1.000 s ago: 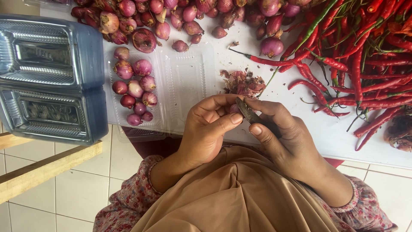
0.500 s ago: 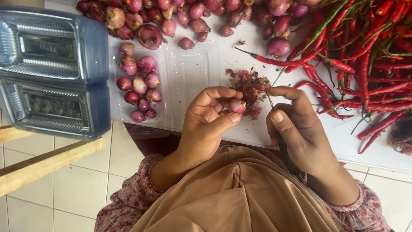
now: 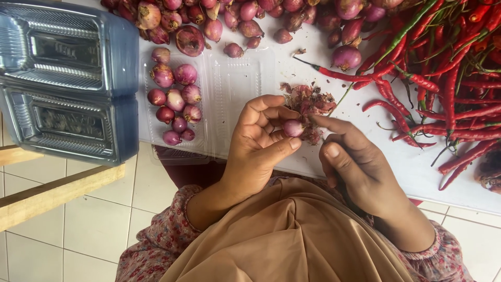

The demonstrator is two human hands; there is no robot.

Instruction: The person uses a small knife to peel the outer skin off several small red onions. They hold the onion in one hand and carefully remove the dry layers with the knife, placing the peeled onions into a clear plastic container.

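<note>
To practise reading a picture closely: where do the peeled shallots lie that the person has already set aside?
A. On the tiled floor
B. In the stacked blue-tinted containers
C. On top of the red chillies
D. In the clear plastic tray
D: about ten peeled shallots sit in one half of the open clear plastic tray, left of the left hand, which holds one more shallot in its fingers.

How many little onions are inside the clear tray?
9 peeled shallots sit in the left half of the clear tray; the right half holds none. One more is in the left hand.
</note>
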